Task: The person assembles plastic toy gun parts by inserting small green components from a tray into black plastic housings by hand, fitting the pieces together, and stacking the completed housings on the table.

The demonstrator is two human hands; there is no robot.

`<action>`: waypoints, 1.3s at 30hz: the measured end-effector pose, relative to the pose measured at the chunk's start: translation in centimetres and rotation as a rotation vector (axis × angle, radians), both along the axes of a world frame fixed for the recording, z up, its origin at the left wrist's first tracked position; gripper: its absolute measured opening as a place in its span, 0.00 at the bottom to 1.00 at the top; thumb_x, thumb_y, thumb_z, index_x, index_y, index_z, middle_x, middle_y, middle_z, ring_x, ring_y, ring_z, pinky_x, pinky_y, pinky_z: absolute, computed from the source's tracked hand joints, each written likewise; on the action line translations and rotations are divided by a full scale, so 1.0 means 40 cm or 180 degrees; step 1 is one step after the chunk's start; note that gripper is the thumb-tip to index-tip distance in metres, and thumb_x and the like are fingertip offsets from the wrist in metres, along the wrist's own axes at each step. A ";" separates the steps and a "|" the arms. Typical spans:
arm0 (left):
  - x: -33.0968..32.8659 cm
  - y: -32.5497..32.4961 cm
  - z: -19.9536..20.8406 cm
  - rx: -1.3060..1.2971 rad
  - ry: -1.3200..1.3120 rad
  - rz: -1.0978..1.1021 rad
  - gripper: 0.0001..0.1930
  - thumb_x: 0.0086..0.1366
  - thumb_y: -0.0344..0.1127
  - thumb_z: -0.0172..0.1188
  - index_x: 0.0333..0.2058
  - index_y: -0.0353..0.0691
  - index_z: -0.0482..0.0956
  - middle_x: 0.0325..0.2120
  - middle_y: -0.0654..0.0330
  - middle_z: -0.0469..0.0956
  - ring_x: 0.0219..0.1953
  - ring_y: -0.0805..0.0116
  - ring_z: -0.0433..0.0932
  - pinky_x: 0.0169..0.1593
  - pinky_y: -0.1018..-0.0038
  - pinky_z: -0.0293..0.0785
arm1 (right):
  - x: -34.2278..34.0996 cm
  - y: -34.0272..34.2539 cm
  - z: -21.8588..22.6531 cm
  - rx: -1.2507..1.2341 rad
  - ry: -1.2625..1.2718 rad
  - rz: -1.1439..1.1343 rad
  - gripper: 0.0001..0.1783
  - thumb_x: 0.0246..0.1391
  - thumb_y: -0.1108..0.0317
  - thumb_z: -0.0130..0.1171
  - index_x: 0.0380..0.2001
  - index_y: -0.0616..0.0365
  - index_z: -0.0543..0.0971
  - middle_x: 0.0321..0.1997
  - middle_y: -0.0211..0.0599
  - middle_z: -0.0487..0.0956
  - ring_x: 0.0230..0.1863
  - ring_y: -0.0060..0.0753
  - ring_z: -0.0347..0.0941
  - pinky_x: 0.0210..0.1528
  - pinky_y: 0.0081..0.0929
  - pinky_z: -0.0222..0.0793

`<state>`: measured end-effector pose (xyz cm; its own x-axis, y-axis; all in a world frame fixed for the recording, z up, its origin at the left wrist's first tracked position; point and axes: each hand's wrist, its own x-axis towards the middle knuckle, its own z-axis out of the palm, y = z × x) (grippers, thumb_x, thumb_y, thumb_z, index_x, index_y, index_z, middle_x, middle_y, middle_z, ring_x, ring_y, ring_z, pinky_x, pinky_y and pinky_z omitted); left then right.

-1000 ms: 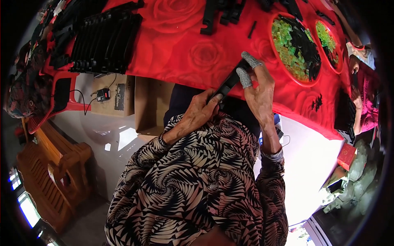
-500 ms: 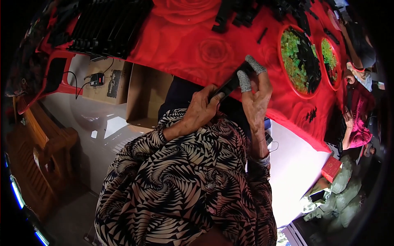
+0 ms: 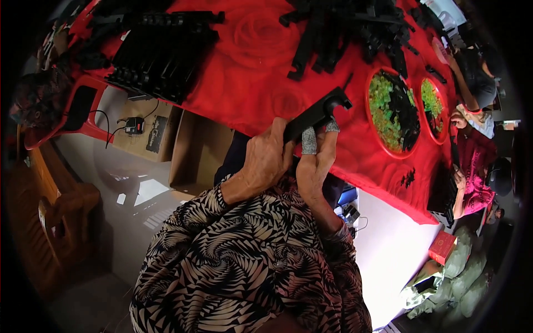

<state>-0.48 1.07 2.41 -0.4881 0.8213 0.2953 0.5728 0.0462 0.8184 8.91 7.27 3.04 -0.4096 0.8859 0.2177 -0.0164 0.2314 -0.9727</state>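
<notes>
Head view: my left fingers (image 3: 277,130) clasp a long black hook-ended bar (image 3: 311,115). My right fingers (image 3: 307,166), two in grey fabric sleeves (image 3: 309,140), touch it; whether they grip, I cannot tell.

Pale, script-like lettering runs along a dark printed patch (image 3: 157,134) on the cardboard box (image 3: 143,146). Dark lettering marks the pink garment (image 3: 476,173) of a person at right, too small to read. The red box (image 3: 442,247) perhaps bears a faint mark; the view is poor there.
</notes>
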 end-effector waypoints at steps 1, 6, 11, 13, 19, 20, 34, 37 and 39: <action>-0.003 0.002 0.006 0.0014 0.0154 0.0020 0.13 0.60 0.23 0.55 0.42 0.34 0.65 0.21 0.43 0.74 0.23 0.41 0.76 0.24 0.57 0.69 | -0.007 0.002 0.002 0.0045 0.0025 0.0028 0.16 0.63 0.77 0.48 0.53 0.67 0.66 0.39 0.38 0.78 0.39 0.25 0.72 0.43 0.22 0.68; -0.005 0.009 0.001 -0.0074 0.0267 0.0027 0.22 0.56 0.24 0.59 0.49 0.34 0.62 0.19 0.44 0.74 0.22 0.43 0.76 0.23 0.55 0.69 | -0.017 0.012 0.003 -0.0272 0.0272 -0.0129 0.17 0.62 0.77 0.46 0.54 0.68 0.66 0.42 0.38 0.76 0.42 0.26 0.70 0.46 0.23 0.67; -0.007 0.005 0.003 0.0056 0.0441 0.0173 0.30 0.54 0.25 0.61 0.55 0.29 0.61 0.22 0.45 0.75 0.22 0.46 0.78 0.23 0.59 0.71 | -0.028 0.011 -0.053 -0.0828 0.0824 -0.0167 0.21 0.61 0.79 0.42 0.57 0.67 0.68 0.51 0.41 0.74 0.50 0.29 0.68 0.55 0.25 0.62; -0.009 0.014 -0.004 0.0106 0.0562 0.0195 0.33 0.53 0.25 0.62 0.57 0.28 0.59 0.22 0.45 0.75 0.22 0.47 0.78 0.22 0.60 0.70 | -0.029 0.020 -0.056 -0.0867 0.0943 -0.0078 0.22 0.61 0.78 0.42 0.58 0.67 0.68 0.52 0.41 0.74 0.53 0.31 0.67 0.58 0.27 0.60; -0.018 -0.002 0.005 -0.0176 0.0180 0.0149 0.34 0.54 0.26 0.59 0.59 0.35 0.57 0.19 0.44 0.74 0.23 0.40 0.76 0.28 0.53 0.70 | -0.006 0.049 -0.037 0.0534 0.0309 -0.0471 0.35 0.54 0.80 0.57 0.64 0.67 0.57 0.61 0.45 0.65 0.62 0.39 0.60 0.65 0.34 0.55; -0.031 -0.003 0.003 -0.0354 0.0115 0.0049 0.33 0.55 0.27 0.59 0.59 0.36 0.57 0.19 0.44 0.74 0.23 0.39 0.76 0.28 0.53 0.70 | 0.003 0.063 -0.014 0.0320 0.0222 -0.0512 0.46 0.45 0.82 0.65 0.66 0.65 0.53 0.66 0.48 0.58 0.67 0.42 0.54 0.68 0.36 0.52; -0.161 -0.033 0.027 -0.1451 0.0414 -0.1767 0.30 0.61 0.38 0.60 0.58 0.36 0.59 0.15 0.47 0.73 0.24 0.43 0.76 0.31 0.53 0.72 | 0.084 0.166 0.100 0.1189 -0.2781 0.2384 0.14 0.41 0.80 0.58 0.36 0.68 0.76 0.29 0.54 0.78 0.28 0.50 0.76 0.31 0.35 0.69; -0.158 -0.040 -0.001 -0.1543 0.0169 -0.1994 0.30 0.61 0.38 0.60 0.58 0.36 0.59 0.15 0.49 0.74 0.22 0.45 0.77 0.30 0.55 0.73 | 0.088 0.152 0.083 0.1086 -0.2829 0.2505 0.13 0.38 0.79 0.56 0.33 0.66 0.75 0.20 0.53 0.74 0.23 0.56 0.73 0.28 0.43 0.66; -0.155 -0.044 0.000 -0.1605 0.0112 -0.2002 0.30 0.60 0.37 0.61 0.58 0.38 0.59 0.15 0.49 0.74 0.21 0.45 0.76 0.28 0.56 0.72 | 0.090 0.145 0.073 0.0988 -0.2696 0.2525 0.13 0.37 0.77 0.57 0.32 0.64 0.75 0.15 0.52 0.71 0.22 0.59 0.71 0.28 0.49 0.65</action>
